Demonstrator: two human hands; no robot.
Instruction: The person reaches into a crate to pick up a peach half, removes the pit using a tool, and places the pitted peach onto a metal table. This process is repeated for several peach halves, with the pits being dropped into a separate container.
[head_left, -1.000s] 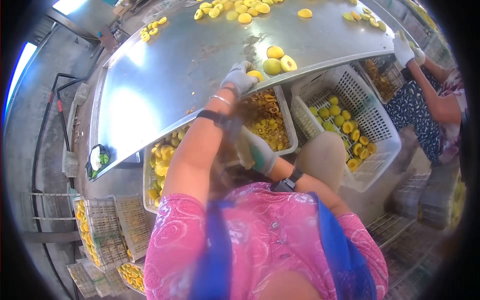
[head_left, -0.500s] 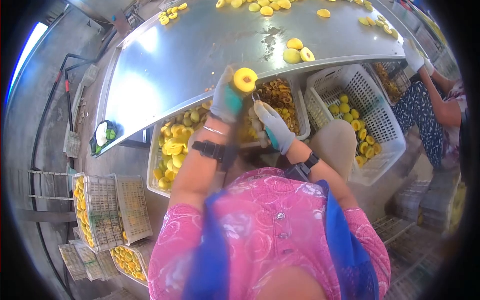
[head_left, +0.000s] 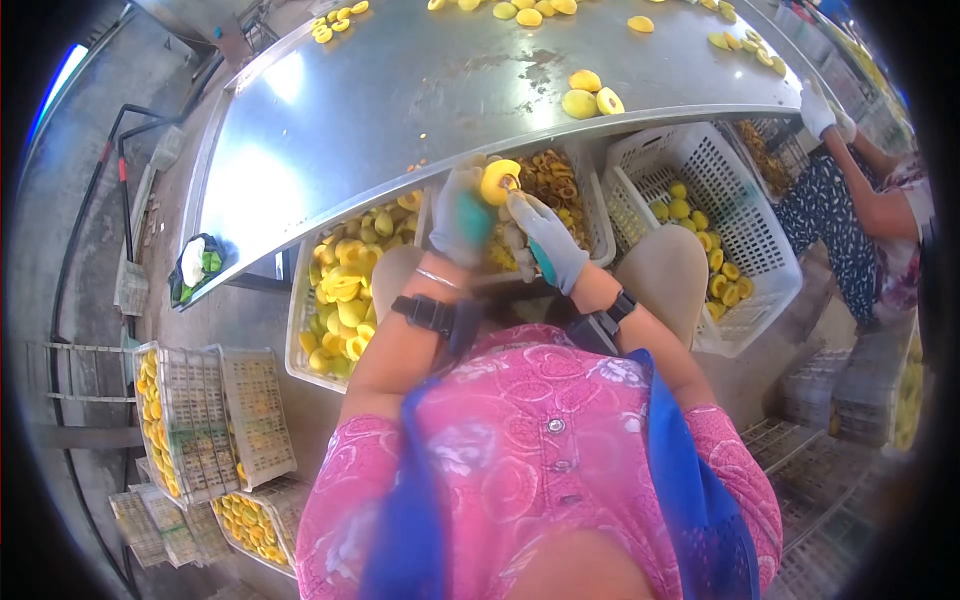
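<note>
A yellow fruit half is held up in my gloved left hand, just below the front edge of the metal table. My gloved right hand is closed on a small tool, mostly hidden, whose tip meets the cut face of the fruit. Below the hands is a crate with brown pits and scraps. To its left a white crate holds many yellow fruit pieces. Three fruit pieces lie near the table's edge.
Right of my knees stands a white crate with yellow fruit. A co-worker's gloved hand is at the table's right end. Stacked crates with fruit stand at the lower left. A black and green bag is at the table's left corner.
My left hand has come down and slightly right with the fruit half, which has turned toward my right hand. The tool tip now meets the fruit; before, they were apart.
</note>
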